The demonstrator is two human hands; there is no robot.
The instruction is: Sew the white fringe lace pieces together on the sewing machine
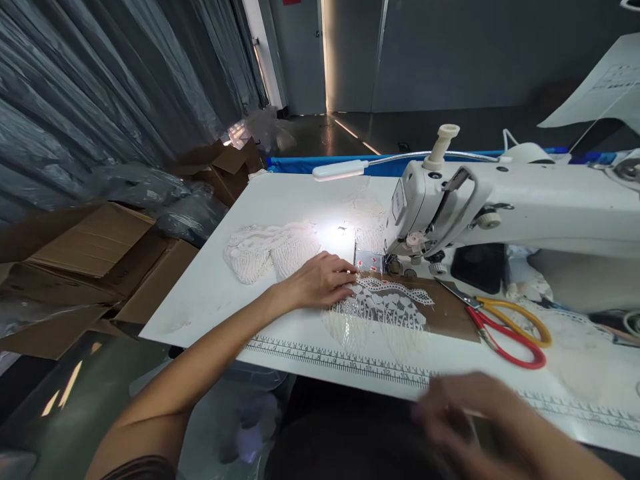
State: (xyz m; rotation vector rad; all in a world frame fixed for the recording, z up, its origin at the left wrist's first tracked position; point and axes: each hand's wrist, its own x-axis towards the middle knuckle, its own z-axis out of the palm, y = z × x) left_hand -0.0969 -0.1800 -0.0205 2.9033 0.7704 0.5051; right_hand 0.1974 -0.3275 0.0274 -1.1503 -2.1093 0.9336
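My left hand (325, 280) lies palm down at the near left of the sewing machine's needle plate (369, 261), fingers stretched out. Its fingertips touch the left end of a piece of white lace trim (395, 310) with long pale fringe. That lace rests partly on a brown strip (455, 321) in front of the presser foot. My right hand (450, 410), smeared by motion, is at the table's front edge, to the right of my lap; whether it holds anything is unclear. Scissors (476, 304) with one yellow and one red handle lie right of the lace.
The white sewing machine (540, 200) fills the right side. A lamp (340, 171) lights the table (280, 193). More fringed lace (250, 253) lies to the left. A ruler scale (345, 363) runs along the front edge. Cardboard boxes (100, 240) stand left of the table.
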